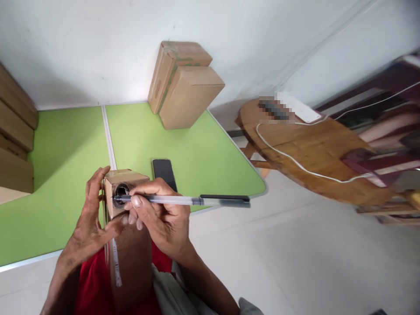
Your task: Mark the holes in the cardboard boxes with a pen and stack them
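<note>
A person holds a long, narrow cardboard box [126, 218] upright over the lap, just at the near edge of a green tabletop [65, 175]. The left hand [90, 223] is wrapped around the left side of the box near its top end, fingers spread along the edge and thumb pressed across the front face, so it is grasping the box. The right hand [160, 214] is clenched around a clear-barrelled pen [183, 200], pinched between thumb and fingers close to the tip. The pen lies almost level, its dark cap end pointing right and its tip pointing left into a round dark hole [120, 192] in the top end of the box. The tip sits at the rim of that hole; whether it goes inside cannot be told.

A strip of white printed tape [116, 262] runs down the front of the box. Beneath the box shows red cloth [93, 284].

On the tabletop, just right of the box and partly behind the right hand, lies a dark phone [164, 170], screen up. Far back, against the white wall, two brown cardboard parcels [183, 87] lean together. Flat brown cartons [16, 140] are stacked at the far left edge. To the right, apart from the tabletop, stands a wooden stool [311, 153] with a white cable [295, 164] trailing across its seat.
</note>
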`<state>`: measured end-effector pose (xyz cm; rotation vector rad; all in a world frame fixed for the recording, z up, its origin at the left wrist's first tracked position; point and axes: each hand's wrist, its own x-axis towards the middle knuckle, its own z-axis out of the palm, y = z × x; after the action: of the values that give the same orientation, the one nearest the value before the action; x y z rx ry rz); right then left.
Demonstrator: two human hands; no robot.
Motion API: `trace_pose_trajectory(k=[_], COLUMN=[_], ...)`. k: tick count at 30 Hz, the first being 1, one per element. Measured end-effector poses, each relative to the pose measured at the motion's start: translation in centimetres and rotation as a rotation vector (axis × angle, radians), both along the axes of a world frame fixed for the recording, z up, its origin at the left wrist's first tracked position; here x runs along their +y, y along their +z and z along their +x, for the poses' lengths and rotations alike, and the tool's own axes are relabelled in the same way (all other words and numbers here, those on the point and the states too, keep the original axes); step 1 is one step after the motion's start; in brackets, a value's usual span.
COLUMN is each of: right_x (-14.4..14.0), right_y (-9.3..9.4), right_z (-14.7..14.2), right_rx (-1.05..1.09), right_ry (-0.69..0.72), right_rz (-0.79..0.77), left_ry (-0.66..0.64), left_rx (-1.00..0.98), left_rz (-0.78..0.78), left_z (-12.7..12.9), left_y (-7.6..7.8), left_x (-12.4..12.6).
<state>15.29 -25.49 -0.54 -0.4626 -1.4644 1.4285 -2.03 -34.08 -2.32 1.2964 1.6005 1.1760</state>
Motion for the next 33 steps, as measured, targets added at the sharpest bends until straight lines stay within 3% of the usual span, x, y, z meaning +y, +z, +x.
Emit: trace_pose_trajectory(k=[9,20,33], right_x=[0.2,0.6,0.4], right_y=[0.3,0.5,0.1], right_z=[-0.9,-0.2,0.9], right_rx=[0.021,0.019,-0.057], right_ry=[-0.034,-0.202,-0.277], right_rz=[-0.077,-0.032,-0.038], left_ry=[0.016,0.025,0.045], left_rx=[-0.003,0.010,0.015], left_rz=[0.010,-0.002,-0.030], left_z=[0.1,0.3,0.5], left_y=[0.1,0.0,0.4], left_x=[-0.1,0.1,0.0])
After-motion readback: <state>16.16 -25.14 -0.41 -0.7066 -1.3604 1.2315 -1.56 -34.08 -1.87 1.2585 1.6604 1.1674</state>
